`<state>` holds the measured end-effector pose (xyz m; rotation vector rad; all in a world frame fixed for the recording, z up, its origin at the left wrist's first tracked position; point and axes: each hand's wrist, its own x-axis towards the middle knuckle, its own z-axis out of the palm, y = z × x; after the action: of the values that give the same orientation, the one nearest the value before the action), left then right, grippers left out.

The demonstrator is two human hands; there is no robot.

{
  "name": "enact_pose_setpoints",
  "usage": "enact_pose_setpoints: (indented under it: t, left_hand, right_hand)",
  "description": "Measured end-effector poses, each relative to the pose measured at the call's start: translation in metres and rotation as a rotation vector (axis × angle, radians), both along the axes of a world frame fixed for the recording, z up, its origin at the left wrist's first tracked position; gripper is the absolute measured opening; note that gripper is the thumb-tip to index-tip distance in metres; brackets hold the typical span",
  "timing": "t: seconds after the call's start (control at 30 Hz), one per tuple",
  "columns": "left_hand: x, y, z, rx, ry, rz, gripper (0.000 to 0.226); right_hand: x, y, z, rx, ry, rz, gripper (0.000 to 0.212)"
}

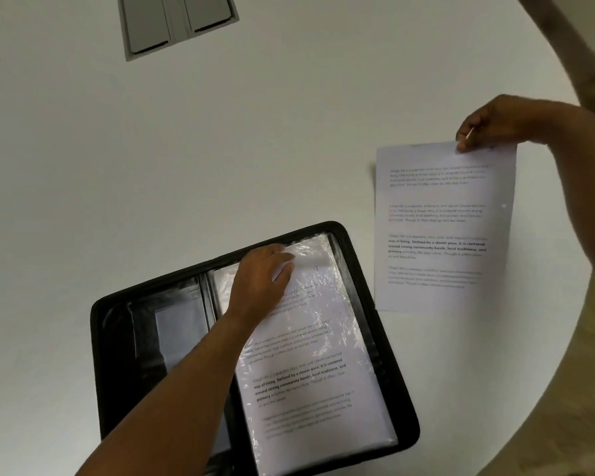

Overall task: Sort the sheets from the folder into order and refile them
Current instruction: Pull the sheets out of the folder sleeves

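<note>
A black folder [117,324] lies open on the white table [220,149], lower centre. Its right half holds printed sheets in a clear plastic sleeve [323,365]. My left hand [261,280] lies on the sleeve's top edge, with its fingers at the sleeve's opening. To the right, my right hand [488,123] pinches the top edge of a loose printed sheet [443,228]. That sheet hangs upright beside the folder, with its text facing me. The folder's left half shows dark pockets with a pale card.
A grey recessed panel [176,22] with two flaps is set into the table at the top. The table's curved edge [584,310] runs down the right side, just behind the held sheet.
</note>
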<state>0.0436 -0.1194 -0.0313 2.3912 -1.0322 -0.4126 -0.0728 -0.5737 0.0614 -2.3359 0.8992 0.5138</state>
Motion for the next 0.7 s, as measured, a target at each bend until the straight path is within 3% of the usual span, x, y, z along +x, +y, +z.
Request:
enact_pose_setpoints:
  t: [0.27, 0.37, 0.47, 0.57, 0.7]
  left_hand:
    - [-0.016, -0.018, 0.021, -0.113, 0.244, 0.121, 0.009]
    - [-0.018, -0.021, 0.027, -0.19, 0.381, 0.255, 0.025]
    - [-0.015, -0.019, 0.033, -0.229, 0.487, 0.384, 0.031]
    - [-0.013, -0.015, 0.045, -0.336, 0.613, 0.48, 0.031]
    - [-0.011, 0.002, 0.059, -0.47, 0.738, 0.623, 0.037]
  right_hand:
    - [-0.01, 0.001, -0.057, -0.118, -0.027, -0.043, 0.014]
    - [-0.014, 0.012, -0.067, -0.271, -0.159, -0.113, 0.036]
    - [-0.012, 0.051, -0.066, -0.406, -0.356, -0.194, 0.035]
    - [-0.01, 0.12, -0.065, -0.35, -0.572, -0.227, 0.022]
    - [-0.018, 0.232, -0.061, -0.029, -0.66, -0.185, 0.022]
